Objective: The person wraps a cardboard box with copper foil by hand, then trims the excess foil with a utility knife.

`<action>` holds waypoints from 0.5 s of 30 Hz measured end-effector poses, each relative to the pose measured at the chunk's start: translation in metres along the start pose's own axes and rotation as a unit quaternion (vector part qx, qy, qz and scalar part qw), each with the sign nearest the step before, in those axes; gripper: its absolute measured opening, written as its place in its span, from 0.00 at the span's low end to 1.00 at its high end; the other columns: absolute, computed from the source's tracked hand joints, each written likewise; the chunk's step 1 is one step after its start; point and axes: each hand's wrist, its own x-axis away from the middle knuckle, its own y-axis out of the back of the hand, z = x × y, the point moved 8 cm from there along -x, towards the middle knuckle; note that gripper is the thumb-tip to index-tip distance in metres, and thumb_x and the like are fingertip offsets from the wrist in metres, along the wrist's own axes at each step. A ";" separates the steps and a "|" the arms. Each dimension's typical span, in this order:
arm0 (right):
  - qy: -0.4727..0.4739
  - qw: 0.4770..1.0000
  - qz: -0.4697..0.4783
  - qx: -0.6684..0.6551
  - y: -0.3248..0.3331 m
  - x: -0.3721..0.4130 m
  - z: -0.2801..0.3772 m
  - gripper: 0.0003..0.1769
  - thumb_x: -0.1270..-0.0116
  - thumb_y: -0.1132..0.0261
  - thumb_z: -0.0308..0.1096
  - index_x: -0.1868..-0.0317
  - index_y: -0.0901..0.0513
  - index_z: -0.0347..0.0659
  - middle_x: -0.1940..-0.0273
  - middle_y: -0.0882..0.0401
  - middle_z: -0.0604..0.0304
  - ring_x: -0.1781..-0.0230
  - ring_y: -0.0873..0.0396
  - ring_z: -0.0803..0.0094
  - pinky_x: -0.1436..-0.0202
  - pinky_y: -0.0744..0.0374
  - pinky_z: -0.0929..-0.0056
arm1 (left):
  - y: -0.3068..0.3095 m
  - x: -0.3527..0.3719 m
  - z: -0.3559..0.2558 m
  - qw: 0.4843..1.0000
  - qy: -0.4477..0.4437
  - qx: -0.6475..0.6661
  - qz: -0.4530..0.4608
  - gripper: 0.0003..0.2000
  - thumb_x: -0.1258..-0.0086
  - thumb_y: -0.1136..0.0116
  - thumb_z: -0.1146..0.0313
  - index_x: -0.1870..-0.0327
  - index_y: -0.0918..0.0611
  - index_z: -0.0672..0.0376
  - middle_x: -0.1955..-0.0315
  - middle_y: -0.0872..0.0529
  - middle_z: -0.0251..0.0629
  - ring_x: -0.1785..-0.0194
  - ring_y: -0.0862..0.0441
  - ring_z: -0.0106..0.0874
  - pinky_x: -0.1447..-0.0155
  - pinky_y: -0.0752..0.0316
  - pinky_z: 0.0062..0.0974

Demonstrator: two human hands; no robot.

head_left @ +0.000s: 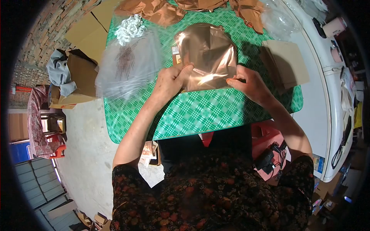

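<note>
A shiny copper-coloured packet (210, 50), its surface creased and glossy like plastic film, lies on the green checked tablecloth (200, 113) in front of me. My left hand (171, 80) grips its near left corner, thumb on top. At the near right corner, my right hand (249, 82) pinches the edge between thumb and fingers. A small printed label (176, 56) shows along the packet's left side. Left of it lies a stack of clear plastic bags (129, 63) with dark print, and a bunch of white ties (131, 29) rests on their far end.
Brown cardboard sheets (289, 63) lie at the table's right side. Loose copper-brown pieces (158, 11) and crumpled clear plastic (281, 19) spread along the far edge. An open carton (77, 77) with grey cloth stands left of the table. A white appliance (314, 96) flanks the right.
</note>
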 end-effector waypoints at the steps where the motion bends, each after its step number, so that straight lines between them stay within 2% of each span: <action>1: 0.012 1.000 -0.012 -0.016 -0.001 -0.002 -0.002 0.21 0.28 0.26 0.33 0.67 0.33 0.37 0.73 0.26 0.60 0.70 0.31 0.81 0.68 0.30 0.66 | 0.001 0.000 -0.002 1.000 0.000 -0.013 -0.001 0.26 0.14 0.39 0.50 0.67 0.16 0.66 0.80 0.19 0.31 0.76 0.25 0.20 0.70 0.29 0.29; 5: -0.015 1.000 -0.008 -0.014 0.002 -0.002 0.007 0.21 0.27 0.27 0.33 0.66 0.33 0.37 0.73 0.27 0.61 0.71 0.30 0.79 0.69 0.30 0.66 | 0.001 -0.005 0.003 0.999 -0.030 -0.042 -0.007 0.26 0.14 0.40 0.49 0.69 0.17 0.66 0.81 0.19 0.31 0.76 0.24 0.21 0.71 0.29 0.30; 8: -0.004 1.000 -0.009 0.009 0.003 -0.006 0.007 0.20 0.26 0.27 0.33 0.65 0.32 0.36 0.73 0.27 0.59 0.72 0.29 0.76 0.68 0.29 0.64 | 0.003 -0.006 0.000 0.999 0.009 -0.052 0.011 0.22 0.15 0.41 0.50 0.51 0.09 0.65 0.79 0.14 0.46 0.75 0.15 0.35 0.65 0.21 0.37; 11: -0.011 1.000 -0.019 0.000 0.003 -0.009 0.008 0.20 0.26 0.27 0.33 0.64 0.32 0.36 0.73 0.26 0.56 0.73 0.28 0.73 0.68 0.28 0.63 | 0.001 -0.015 0.012 0.998 0.040 -0.049 0.021 0.23 0.15 0.41 0.50 0.55 0.09 0.67 0.79 0.14 0.47 0.74 0.14 0.37 0.64 0.21 0.37; 14: 0.004 0.999 -0.021 0.027 0.002 -0.011 0.007 0.20 0.25 0.28 0.34 0.63 0.32 0.35 0.73 0.26 0.54 0.73 0.27 0.72 0.68 0.28 0.62 | 0.001 -0.016 0.012 0.999 0.025 -0.029 0.019 0.25 0.15 0.40 0.49 0.57 0.10 0.68 0.79 0.13 0.48 0.73 0.12 0.38 0.64 0.20 0.39; 15: 0.006 1.000 -0.020 0.023 0.003 -0.012 0.008 0.20 0.25 0.28 0.34 0.63 0.32 0.35 0.73 0.26 0.54 0.73 0.27 0.72 0.68 0.28 0.62 | 0.000 -0.017 0.013 0.999 0.018 -0.025 0.019 0.24 0.14 0.41 0.49 0.61 0.13 0.66 0.80 0.16 0.41 0.75 0.16 0.32 0.67 0.24 0.35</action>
